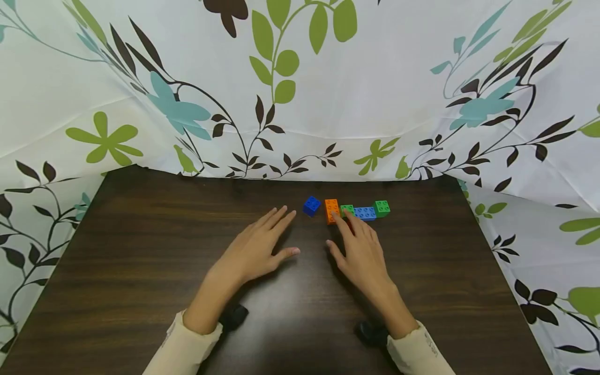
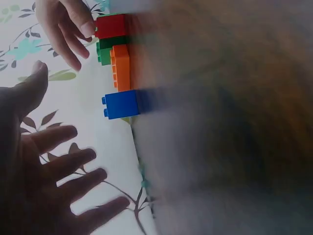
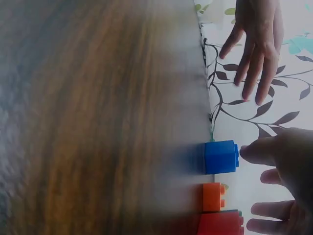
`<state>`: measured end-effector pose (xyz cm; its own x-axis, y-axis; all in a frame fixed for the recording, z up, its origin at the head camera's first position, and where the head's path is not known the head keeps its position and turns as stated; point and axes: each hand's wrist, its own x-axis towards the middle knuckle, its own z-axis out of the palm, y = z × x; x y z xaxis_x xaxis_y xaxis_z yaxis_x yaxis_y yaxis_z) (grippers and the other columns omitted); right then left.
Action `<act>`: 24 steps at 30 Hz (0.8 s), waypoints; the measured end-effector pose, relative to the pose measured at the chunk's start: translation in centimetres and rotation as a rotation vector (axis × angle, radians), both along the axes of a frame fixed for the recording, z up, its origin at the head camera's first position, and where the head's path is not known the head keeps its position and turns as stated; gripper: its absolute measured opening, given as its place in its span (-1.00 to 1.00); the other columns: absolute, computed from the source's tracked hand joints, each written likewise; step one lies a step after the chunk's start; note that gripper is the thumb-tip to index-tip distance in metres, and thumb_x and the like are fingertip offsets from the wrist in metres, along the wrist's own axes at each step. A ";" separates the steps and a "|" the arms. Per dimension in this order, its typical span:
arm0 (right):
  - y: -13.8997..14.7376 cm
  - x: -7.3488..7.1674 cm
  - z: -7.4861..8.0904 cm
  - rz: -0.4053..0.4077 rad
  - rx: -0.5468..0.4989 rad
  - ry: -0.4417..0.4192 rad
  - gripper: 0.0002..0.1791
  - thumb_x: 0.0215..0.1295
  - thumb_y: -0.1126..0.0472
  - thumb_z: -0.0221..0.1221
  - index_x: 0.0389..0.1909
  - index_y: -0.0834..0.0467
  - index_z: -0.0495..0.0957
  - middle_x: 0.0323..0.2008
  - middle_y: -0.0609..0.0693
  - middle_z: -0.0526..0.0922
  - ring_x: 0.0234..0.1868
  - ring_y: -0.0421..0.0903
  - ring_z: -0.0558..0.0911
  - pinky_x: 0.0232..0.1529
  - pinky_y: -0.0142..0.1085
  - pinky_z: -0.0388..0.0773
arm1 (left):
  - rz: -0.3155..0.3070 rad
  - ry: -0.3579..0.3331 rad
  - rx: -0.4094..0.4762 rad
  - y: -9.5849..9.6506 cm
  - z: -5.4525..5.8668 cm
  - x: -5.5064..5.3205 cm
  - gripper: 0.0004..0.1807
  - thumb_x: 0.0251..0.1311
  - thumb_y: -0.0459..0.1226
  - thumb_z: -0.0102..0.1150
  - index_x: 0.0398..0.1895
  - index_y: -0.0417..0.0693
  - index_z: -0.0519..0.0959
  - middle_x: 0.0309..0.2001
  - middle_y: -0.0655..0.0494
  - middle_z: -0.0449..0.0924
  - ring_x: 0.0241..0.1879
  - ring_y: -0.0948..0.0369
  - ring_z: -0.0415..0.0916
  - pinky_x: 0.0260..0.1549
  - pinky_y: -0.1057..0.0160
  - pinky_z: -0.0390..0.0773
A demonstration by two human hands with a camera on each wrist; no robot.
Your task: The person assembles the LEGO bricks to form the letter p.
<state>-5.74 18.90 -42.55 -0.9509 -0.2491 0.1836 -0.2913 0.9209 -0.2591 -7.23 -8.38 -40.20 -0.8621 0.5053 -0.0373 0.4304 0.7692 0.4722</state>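
My left hand (image 1: 255, 250) hovers left of a row of toy building bricks, fingers spread and holding nothing. My right hand (image 1: 361, 252) reaches over the row with its fingers extended; in the head view its fingertips overlap the orange brick (image 1: 330, 205) and a green brick (image 1: 347, 208). Between the hands, at the left end, a dark blue brick (image 1: 311, 205) sits apart and turned at an angle. Right of the green one come a light blue brick (image 1: 365, 213) and another green brick (image 1: 382, 208). A red brick (image 2: 111, 26) shows in the wrist views, mostly hidden by the right hand from above.
The dark wooden table (image 1: 140, 250) runs back to a white curtain (image 1: 328, 94) printed with leaves and flowers. The bricks stand near the table's far edge. Black wrist straps (image 1: 234, 317) and pale sleeves (image 1: 183, 346) are at the near side.
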 end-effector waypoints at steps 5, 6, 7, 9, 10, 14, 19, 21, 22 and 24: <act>0.4 -0.1 0.0 -0.028 -0.013 0.010 -0.21 0.46 -0.04 0.38 0.61 0.04 0.34 0.55 0.27 0.40 0.49 0.32 0.44 0.50 0.23 0.39 | -0.002 -0.112 0.125 0.7 0.0 -1.9 -0.16 0.55 0.05 0.22 0.73 0.01 0.13 0.72 -0.12 0.11 0.67 -0.13 0.17 0.55 -0.27 0.33; 0.5 -0.1 0.0 -0.034 -0.015 0.011 -0.21 0.45 -0.03 0.39 0.61 0.04 0.34 0.54 0.27 0.40 0.47 0.32 0.45 0.49 0.23 0.41 | 0.002 -0.127 0.141 0.9 0.0 -2.3 -0.17 0.55 0.02 0.22 0.73 -0.01 0.14 0.72 -0.13 0.11 0.67 -0.13 0.16 0.57 -0.26 0.30; 0.5 -0.2 -0.1 -0.040 -0.016 0.011 -0.21 0.45 -0.02 0.39 0.61 0.04 0.34 0.54 0.28 0.41 0.46 0.33 0.45 0.47 0.23 0.42 | 0.003 -0.134 0.153 1.0 -0.1 -2.7 -0.18 0.56 0.00 0.22 0.73 -0.03 0.15 0.72 -0.14 0.11 0.68 -0.13 0.15 0.58 -0.25 0.27; 0.6 -0.2 -0.1 -0.053 -0.019 0.008 -0.21 0.45 -0.01 0.39 0.61 0.06 0.35 0.53 0.29 0.41 0.44 0.33 0.46 0.45 0.23 0.43 | 0.006 -0.142 0.181 1.3 -0.2 -3.4 -0.20 0.57 -0.06 0.22 0.72 -0.06 0.15 0.72 -0.16 0.10 0.68 -0.13 0.15 0.60 -0.23 0.24; 0.6 -0.2 -0.1 -0.061 -0.020 0.006 -0.21 0.44 -0.01 0.40 0.61 0.07 0.35 0.53 0.29 0.41 0.43 0.33 0.47 0.45 0.24 0.44 | 0.007 -0.144 0.196 1.5 -0.3 -3.7 -0.21 0.57 -0.08 0.22 0.72 -0.07 0.16 0.71 -0.17 0.10 0.68 -0.13 0.14 0.61 -0.23 0.23; 0.7 -0.2 0.1 -0.094 -0.018 -0.022 -0.19 0.44 0.00 0.40 0.60 0.12 0.34 0.54 0.30 0.40 0.41 0.32 0.48 0.44 0.22 0.45 | 0.005 -0.134 0.247 2.1 -0.8 -4.9 -0.24 0.56 -0.18 0.23 0.70 -0.13 0.18 0.69 -0.21 0.16 0.68 -0.12 0.15 0.62 -0.18 0.22; 0.8 -0.2 0.1 -0.128 -0.010 -0.057 -0.17 0.45 0.00 0.39 0.61 0.18 0.31 0.55 0.31 0.39 0.41 0.32 0.48 0.45 0.23 0.45 | 0.006 -0.132 0.272 2.9 -1.6 -6.2 -0.27 0.55 -0.25 0.24 0.67 -0.21 0.21 0.65 -0.23 0.24 0.64 -0.13 0.23 0.63 -0.13 0.24; 0.9 -0.2 0.1 -0.133 -0.009 -0.050 -0.17 0.45 0.01 0.39 0.61 0.21 0.30 0.54 0.32 0.40 0.39 0.32 0.49 0.42 0.22 0.47 | 0.010 -0.147 0.289 3.2 -1.8 -6.6 -0.27 0.54 -0.28 0.24 0.66 -0.23 0.21 0.64 -0.24 0.25 0.59 -0.16 0.32 0.60 -0.14 0.29; 1.0 -0.2 0.0 -0.134 -0.012 -0.043 -0.17 0.45 0.02 0.39 0.61 0.23 0.30 0.53 0.32 0.41 0.38 0.33 0.50 0.40 0.22 0.49 | 0.013 -0.158 0.298 3.4 -1.9 -6.8 -0.27 0.53 -0.29 0.25 0.66 -0.24 0.21 0.64 -0.25 0.26 0.56 -0.17 0.36 0.58 -0.14 0.33; 1.1 -0.1 -0.1 -0.138 -0.015 -0.031 -0.17 0.45 0.05 0.39 0.60 0.27 0.30 0.51 0.33 0.43 0.36 0.33 0.52 0.35 0.20 0.52 | 0.018 -0.173 0.320 3.7 -2.1 -7.3 -0.27 0.52 -0.32 0.26 0.65 -0.25 0.22 0.62 -0.26 0.28 0.50 -0.18 0.44 0.53 -0.13 0.41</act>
